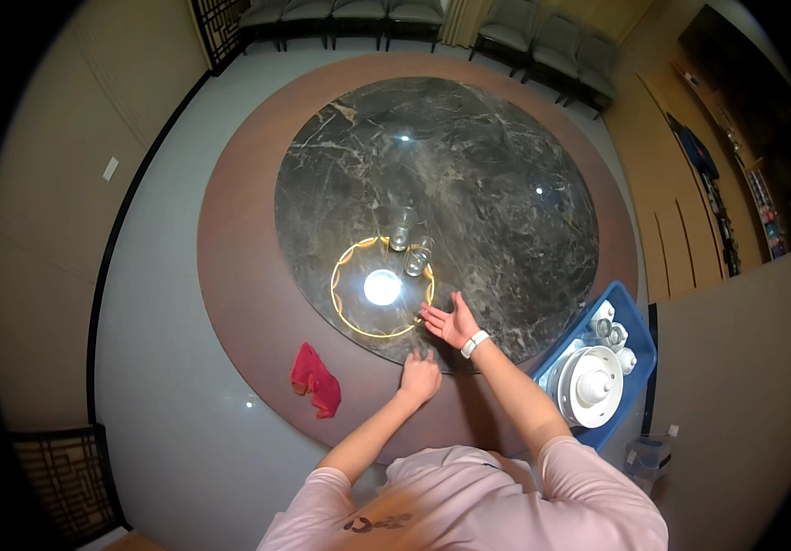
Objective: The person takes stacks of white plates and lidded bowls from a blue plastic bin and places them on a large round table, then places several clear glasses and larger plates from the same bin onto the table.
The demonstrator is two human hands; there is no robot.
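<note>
My left hand (421, 377) is at the near rim of a round dark marble turntable (492, 206), its fingers partly curled and two fingertips apart over the edge. Just beyond it, to the right, my right hand (452, 322) is held over the marble, palm turned up and fingers spread, holding nothing. A white band circles that wrist. Two clear drinking glasses (399, 237) (417, 258) stand close together on the turntable, past my right fingertips. A crumpled red cloth (315, 380) lies on the reddish-brown tabletop (244, 275), left of my left hand.
To my right, a blue plastic tub (643, 355) holds stacked white plates (612, 399), white lidded pieces and glasses. A clear container (645, 454) is near the wall below it. Grey chairs (416, 12) line the far side. A lamp's bright reflection (382, 286) shows in the marble.
</note>
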